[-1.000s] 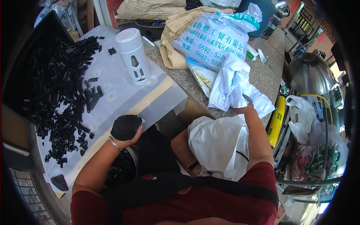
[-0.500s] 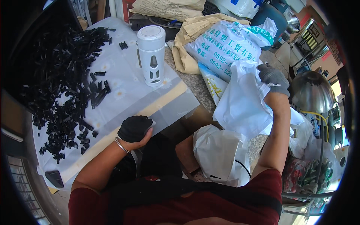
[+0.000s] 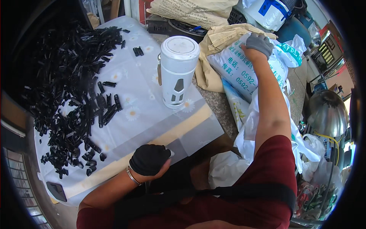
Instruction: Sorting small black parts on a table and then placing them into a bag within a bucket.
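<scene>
My left hand (image 3: 150, 160), in a black fingerless glove with a bracelet at the wrist, is closed near the front edge of the table. Something small and pale shows at its fingertips, too little to name. My right hand (image 3: 260, 45), in a grey glove, reaches forward with bent fingers gripping the upper part of a stuffed white sack (image 3: 232, 63) with green print. Below that forearm hangs a loose white bag (image 3: 248, 131), partly hidden by the arm. Many black plastic pieces (image 3: 76, 99) lie heaped on the left of the flower-patterned table cover (image 3: 133, 91).
A white lidded tumbler (image 3: 177, 72) stands on the table's right part. A black phone-like slab (image 3: 56, 191) lies at the near left corner. Brown paper (image 3: 209, 72) spreads beneath the sack. A metal dome (image 3: 328, 112) and a bag of red and green items (image 3: 314, 198) are at the right.
My right hand has left the loose white bag and moved forward and left onto the printed sack. The loose bag has sagged. My left hand stays closed; the view has shifted.
</scene>
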Demonstrator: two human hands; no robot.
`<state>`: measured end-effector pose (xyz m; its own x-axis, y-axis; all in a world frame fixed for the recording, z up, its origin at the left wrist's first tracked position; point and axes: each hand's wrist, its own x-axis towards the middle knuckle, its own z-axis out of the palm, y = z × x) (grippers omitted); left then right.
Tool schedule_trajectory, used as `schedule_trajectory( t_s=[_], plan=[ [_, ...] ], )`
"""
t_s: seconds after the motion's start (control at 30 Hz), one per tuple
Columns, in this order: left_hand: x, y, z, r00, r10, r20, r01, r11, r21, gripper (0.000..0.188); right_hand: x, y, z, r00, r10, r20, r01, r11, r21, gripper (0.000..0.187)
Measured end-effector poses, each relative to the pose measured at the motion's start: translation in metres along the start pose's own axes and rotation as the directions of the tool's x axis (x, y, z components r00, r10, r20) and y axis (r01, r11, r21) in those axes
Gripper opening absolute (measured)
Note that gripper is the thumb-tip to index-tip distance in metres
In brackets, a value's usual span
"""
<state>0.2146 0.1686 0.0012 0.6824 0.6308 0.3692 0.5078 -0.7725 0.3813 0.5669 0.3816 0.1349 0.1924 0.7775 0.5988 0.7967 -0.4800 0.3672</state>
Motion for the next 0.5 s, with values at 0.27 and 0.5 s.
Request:
schedule_trajectory(
  t_s=[0.27,0.5],
  plan=[
    [0.000,0.002,0.000,0.996,-0.035,0.081,0.033,0.999,0.020,0.014,0.011,0.050,0.028,0.964,-0.190,0.189,0.132,0.950,0.283,0.045],
    [-0.001,0.006,0.005,0.999,0.027,-0.035,-0.023,0.992,0.125,0.016,-0.039,0.135,0.014,0.986,-0.138,0.097,0.086,0.906,0.414,0.045]
  ],
)
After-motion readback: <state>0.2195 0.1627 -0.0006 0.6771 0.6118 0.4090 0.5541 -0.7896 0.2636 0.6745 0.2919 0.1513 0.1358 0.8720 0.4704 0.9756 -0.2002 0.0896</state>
